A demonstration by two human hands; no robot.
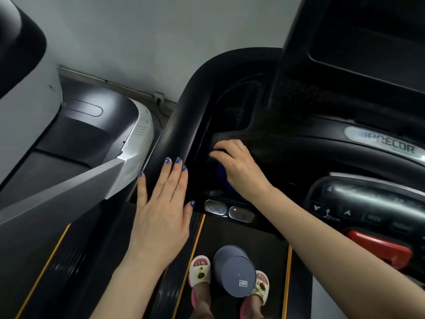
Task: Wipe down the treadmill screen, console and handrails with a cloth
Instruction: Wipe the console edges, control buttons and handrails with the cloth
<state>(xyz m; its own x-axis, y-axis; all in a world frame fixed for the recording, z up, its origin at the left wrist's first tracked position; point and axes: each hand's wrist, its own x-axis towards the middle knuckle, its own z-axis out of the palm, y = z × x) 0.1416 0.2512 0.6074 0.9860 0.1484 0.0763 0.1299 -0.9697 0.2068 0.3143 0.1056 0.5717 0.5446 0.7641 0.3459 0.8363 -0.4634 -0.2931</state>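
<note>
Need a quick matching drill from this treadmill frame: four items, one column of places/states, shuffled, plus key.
Items:
1. left hand
2. right hand
3. blue cloth
4. red stop button

States:
A. lower right on the console
B. flat on the black handrail, fingers straight
C. bunched under a hand, in the dark console recess
D. fingers curled over the cloth

Pairs: 1-B, 2-D, 3-C, 4-A

My dark blue cloth [222,173] sits bunched under my right hand [239,168], pressed against the black console [299,155] beside the handrail [184,125].
</note>
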